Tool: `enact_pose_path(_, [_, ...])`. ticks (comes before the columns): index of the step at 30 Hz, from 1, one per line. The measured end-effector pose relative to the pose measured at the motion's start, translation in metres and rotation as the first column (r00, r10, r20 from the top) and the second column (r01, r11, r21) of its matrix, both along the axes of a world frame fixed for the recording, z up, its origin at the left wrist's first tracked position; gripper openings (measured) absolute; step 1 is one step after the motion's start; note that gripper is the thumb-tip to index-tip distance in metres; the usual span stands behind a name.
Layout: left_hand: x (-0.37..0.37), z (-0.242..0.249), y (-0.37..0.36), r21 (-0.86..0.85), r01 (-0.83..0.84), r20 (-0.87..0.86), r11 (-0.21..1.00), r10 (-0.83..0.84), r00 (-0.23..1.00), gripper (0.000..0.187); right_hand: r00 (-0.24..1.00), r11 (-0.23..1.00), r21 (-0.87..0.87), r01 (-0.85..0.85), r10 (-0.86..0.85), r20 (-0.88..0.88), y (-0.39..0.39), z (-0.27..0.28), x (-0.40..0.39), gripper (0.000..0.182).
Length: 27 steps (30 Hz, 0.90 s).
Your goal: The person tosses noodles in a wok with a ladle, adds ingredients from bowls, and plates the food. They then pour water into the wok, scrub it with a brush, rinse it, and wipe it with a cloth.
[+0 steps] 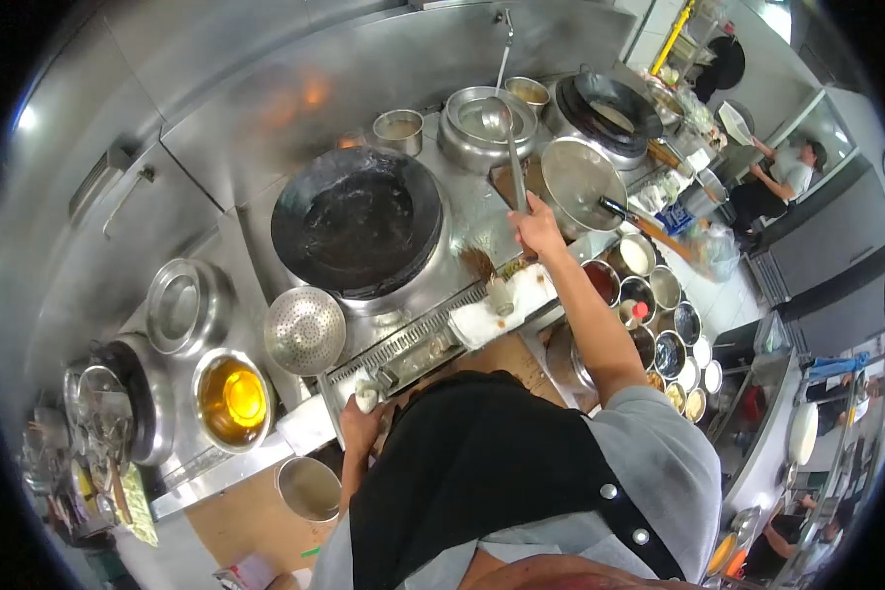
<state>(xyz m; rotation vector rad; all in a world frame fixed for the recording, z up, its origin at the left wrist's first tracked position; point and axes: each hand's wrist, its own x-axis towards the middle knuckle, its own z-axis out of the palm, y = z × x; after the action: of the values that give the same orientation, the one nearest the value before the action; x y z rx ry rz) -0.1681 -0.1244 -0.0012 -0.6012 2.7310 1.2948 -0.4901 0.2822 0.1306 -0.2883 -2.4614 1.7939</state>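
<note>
At upper centre, the right hand [539, 231] grips a long ladle [515, 162]. Below the black wok [356, 221], left of centre, the left hand [361, 425] clasps a white cloth [366, 395].

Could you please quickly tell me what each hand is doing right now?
Left hand: closed on what looks like a white cloth.
Right hand: closed, holding the ladle by its handle.
</note>
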Motion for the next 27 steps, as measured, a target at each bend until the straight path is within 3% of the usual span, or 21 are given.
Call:
enact_pose_path(1, [0.000, -0.001, -0.008, -0.012, -0.003, 0.039, 1.000, 0.004, 0.999, 0.054, 0.999, 0.998, 0.040, -0.047, 0.047, -0.007, 0.005, -0.003, -0.025, 0.041])
enact_pose_path(4, [0.007, 0.008, -0.022, -0.012, -0.015, 0.063, 1.000, 0.016, 0.998, 0.051, 0.985, 0.995, -0.071, -0.070, 0.080, 0.155, 0.014, -0.004, -0.098, 0.027])
enact_pose_path(5, [0.010, 0.012, -0.024, -0.013, -0.026, 0.065, 1.000, 0.027, 0.997, 0.050, 0.992, 0.993, -0.117, -0.018, 0.032, 0.125, 0.009, -0.007, -0.124, 0.012])
enact_pose_path(7, [0.017, 0.005, -0.025, -0.009, -0.070, 0.099, 0.997, 0.071, 0.993, 0.049, 0.990, 0.996, 0.058, 0.068, -0.075, 0.119, 0.006, -0.008, -0.175, 0.005])
enact_pose_path(8, [0.027, 0.003, -0.024, 0.013, -0.046, 0.197, 0.999, 0.043, 0.979, 0.048, 0.986, 0.984, 0.145, 0.102, -0.120, 0.117, 0.003, -0.014, -0.196, 0.001])
enact_pose_path(10, [0.030, 0.010, -0.023, 0.058, -0.014, 0.360, 0.998, -0.008, 0.933, 0.046, 0.971, 0.983, -0.133, 0.126, -0.094, 0.220, 0.003, -0.022, -0.253, 0.002])
enact_pose_path(13, [0.132, -0.179, -0.051, 0.104, 0.184, 0.289, 0.977, -0.206, 0.935, 0.043, 0.921, 0.839, -0.496, 0.225, -0.017, 0.389, 0.027, -0.046, -0.312, 0.006])
enact_pose_path(14, [0.148, -0.188, -0.042, 0.100, 0.165, 0.342, 0.981, -0.190, 0.920, 0.042, 0.901, 0.761, -0.592, 0.266, 0.023, 0.434, 0.025, -0.046, -0.327, 0.008])
enact_pose_path(15, [0.152, -0.187, -0.034, 0.090, 0.122, 0.401, 0.988, -0.148, 0.904, 0.042, 0.872, 0.623, -0.670, 0.405, -0.043, 0.487, 0.019, -0.028, -0.331, 0.011])
enact_pose_path(18, [0.148, -0.163, -0.004, 0.049, -0.045, 0.557, 0.998, 0.010, 0.831, 0.042, 0.900, 0.507, -0.812, 0.288, 0.145, 0.410, 0.037, -0.015, -0.358, 0.015])
enact_pose_path(19, [0.145, -0.157, 0.006, 0.038, -0.085, 0.582, 0.996, 0.047, 0.812, 0.041, 0.916, 0.389, -0.878, 0.279, 0.167, 0.365, 0.042, -0.016, -0.367, 0.011])
enact_pose_path(22, [0.131, -0.145, 0.027, 0.023, -0.171, 0.604, 0.985, 0.122, 0.788, 0.041, 0.955, 0.519, -0.846, 0.118, 0.175, 0.241, 0.044, -0.014, -0.353, 0.010])
enact_pose_path(23, [0.126, -0.141, 0.032, 0.023, -0.196, 0.598, 0.980, 0.144, 0.788, 0.041, 0.993, 0.806, -0.588, 0.063, 0.006, 0.116, 0.024, -0.016, -0.331, 0.009])
enact_pose_path(24, [0.124, -0.139, 0.037, 0.018, -0.218, 0.600, 0.976, 0.163, 0.783, 0.040, 0.993, 0.941, -0.320, 0.112, -0.118, 0.001, 0.006, -0.023, -0.315, 0.008])
enact_pose_path(25, [0.122, -0.135, 0.041, 0.018, -0.240, 0.597, 0.971, 0.182, 0.781, 0.040, 0.975, 0.973, -0.113, 0.199, -0.208, -0.073, -0.005, -0.035, -0.307, 0.008])
enact_pose_path(26, [0.120, -0.133, 0.045, 0.017, -0.262, 0.592, 0.965, 0.201, 0.781, 0.040, 0.964, 0.965, -0.068, 0.253, -0.257, -0.060, -0.011, -0.051, -0.301, 0.008])
enact_pose_path(27, [0.118, -0.133, 0.049, 0.019, -0.278, 0.588, 0.960, 0.214, 0.780, 0.040, 0.966, 0.955, -0.144, 0.259, -0.257, 0.033, -0.008, -0.064, -0.301, 0.007])
